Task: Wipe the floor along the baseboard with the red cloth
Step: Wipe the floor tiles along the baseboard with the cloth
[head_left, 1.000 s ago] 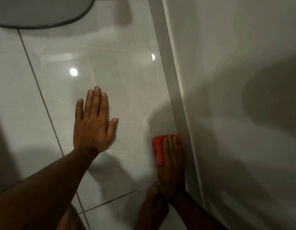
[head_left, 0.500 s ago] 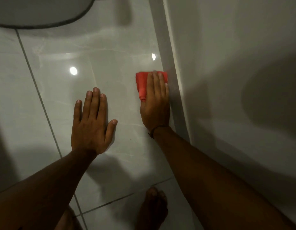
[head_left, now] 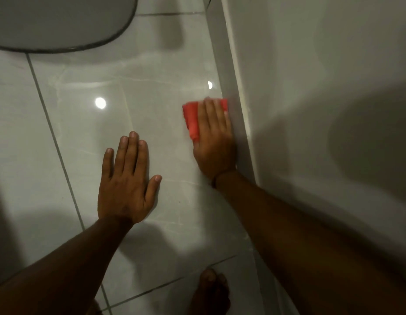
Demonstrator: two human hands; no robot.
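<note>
A: Far left to centre, what lies on the floor (head_left: 152, 92)?

B: Glossy pale tiles with dark grout lines. A grey rounded mat (head_left: 56, 21) occupies the upper left corner. Two round light reflections show on the tile.

A: Left hand (head_left: 127, 185): posture?

B: Palm down, flat on the tile. The four fingers (head_left: 129, 153) are straight and held close together, pointing away from the person; the thumb is set out to the right. It holds nothing and touches only the floor.

A: Next to the right?

B: The red cloth (head_left: 191, 120), folded, lying on the floor just beside the baseboard (head_left: 229, 87). Its left part and top edge show; the rest is covered.

A: Right hand (head_left: 214, 142)?

B: Laid flat on top of the cloth, fingers (head_left: 211, 114) extended and pressed side by side, pinning the cloth to the tile. The hand's outer edge runs against the baseboard. A dark band circles the wrist.

A: Far right?

B: The grey baseboard strip, then the pale wall (head_left: 322, 87), crossed by shadows.

A: Bottom edge?

B: A bare foot (head_left: 211, 292) on the tile, below the right forearm.
</note>
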